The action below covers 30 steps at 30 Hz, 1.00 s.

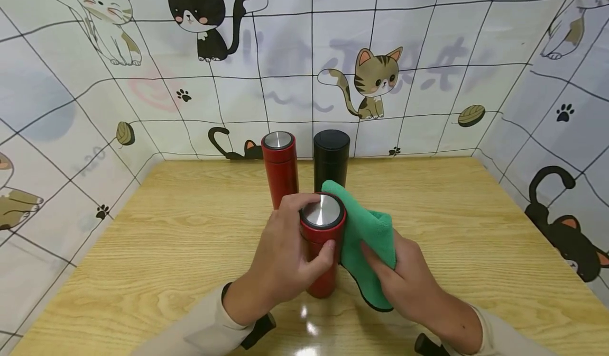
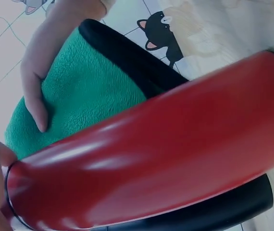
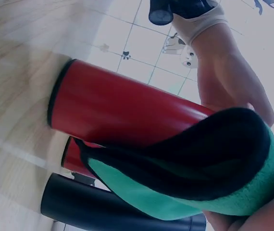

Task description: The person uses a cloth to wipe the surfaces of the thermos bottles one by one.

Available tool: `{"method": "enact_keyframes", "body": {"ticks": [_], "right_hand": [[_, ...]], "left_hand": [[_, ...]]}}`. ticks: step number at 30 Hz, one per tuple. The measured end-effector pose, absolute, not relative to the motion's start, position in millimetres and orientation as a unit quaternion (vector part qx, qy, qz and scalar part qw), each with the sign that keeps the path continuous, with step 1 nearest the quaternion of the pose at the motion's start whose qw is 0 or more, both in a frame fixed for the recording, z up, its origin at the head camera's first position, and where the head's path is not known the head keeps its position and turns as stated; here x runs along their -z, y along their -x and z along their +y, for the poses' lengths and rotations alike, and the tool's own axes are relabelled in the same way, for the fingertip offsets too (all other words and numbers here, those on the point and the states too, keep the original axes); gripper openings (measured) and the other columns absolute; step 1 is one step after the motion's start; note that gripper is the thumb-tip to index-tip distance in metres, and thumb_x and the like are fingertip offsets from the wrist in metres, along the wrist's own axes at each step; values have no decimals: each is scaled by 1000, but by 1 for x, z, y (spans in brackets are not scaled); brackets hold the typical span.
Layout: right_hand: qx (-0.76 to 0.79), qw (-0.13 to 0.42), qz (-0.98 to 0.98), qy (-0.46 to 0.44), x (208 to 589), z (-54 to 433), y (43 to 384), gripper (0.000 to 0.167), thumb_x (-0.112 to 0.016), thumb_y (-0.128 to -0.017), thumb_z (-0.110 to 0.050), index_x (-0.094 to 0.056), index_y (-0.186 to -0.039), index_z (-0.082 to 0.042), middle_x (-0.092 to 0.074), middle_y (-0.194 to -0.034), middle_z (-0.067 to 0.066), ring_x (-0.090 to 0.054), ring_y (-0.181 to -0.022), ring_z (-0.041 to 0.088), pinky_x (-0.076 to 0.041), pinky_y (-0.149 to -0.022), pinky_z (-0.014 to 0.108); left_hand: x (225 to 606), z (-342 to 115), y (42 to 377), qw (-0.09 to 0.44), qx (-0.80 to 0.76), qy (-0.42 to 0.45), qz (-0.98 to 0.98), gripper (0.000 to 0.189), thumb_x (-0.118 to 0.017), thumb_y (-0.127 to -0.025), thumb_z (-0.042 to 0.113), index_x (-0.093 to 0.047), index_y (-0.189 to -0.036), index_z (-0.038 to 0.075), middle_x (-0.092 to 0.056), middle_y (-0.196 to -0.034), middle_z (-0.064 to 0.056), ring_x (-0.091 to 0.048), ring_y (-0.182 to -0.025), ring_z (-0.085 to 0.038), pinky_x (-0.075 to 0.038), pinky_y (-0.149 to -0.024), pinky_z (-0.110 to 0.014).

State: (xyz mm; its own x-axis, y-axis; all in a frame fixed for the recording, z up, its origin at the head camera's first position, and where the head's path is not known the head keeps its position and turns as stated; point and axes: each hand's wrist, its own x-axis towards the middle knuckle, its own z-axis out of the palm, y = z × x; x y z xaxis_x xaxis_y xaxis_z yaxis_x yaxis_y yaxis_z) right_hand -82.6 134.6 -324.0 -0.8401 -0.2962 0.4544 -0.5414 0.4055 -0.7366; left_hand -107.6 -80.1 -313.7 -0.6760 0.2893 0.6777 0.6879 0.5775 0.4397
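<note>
A red thermos flask [image 1: 321, 250] with a silver-topped lid [image 1: 323, 211] stands upright in front of me. My left hand [image 1: 282, 255] grips it near the top, thumb and fingers round its upper part. On its right side lies a green cloth [image 1: 368, 234] with a dark edge, and my right hand [image 1: 411, 279] holds this cloth, thumb on the near face. In the left wrist view the cloth [image 2: 91, 89] rests against the red flask [image 2: 161, 144]. The right wrist view shows the cloth's black underside [image 3: 209, 159] folded beside the flask [image 3: 127, 106].
Behind stand a second red flask [image 1: 280, 171] with a silver top and a black flask [image 1: 331, 157]. All are on a wood-grain table [image 1: 190, 224]. A cat-patterned wall covering [image 1: 285, 44] encloses the back and sides.
</note>
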Motion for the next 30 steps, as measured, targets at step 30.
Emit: {"method": "enact_keyframes", "body": {"ticks": [30], "right_hand": [[-501,100,-825,-240,327,132,84,36,-52,-103,-8,-52,-139,-6,-68,-127,12,-68,-108,13,-59,-83,29]], "left_hand": [[331,-80,117,228,431,291,-823,78,-64,-85,29,-23,-149,11,-63,-123,-7,-65,-108,-16,-59,-89,-35]]}}
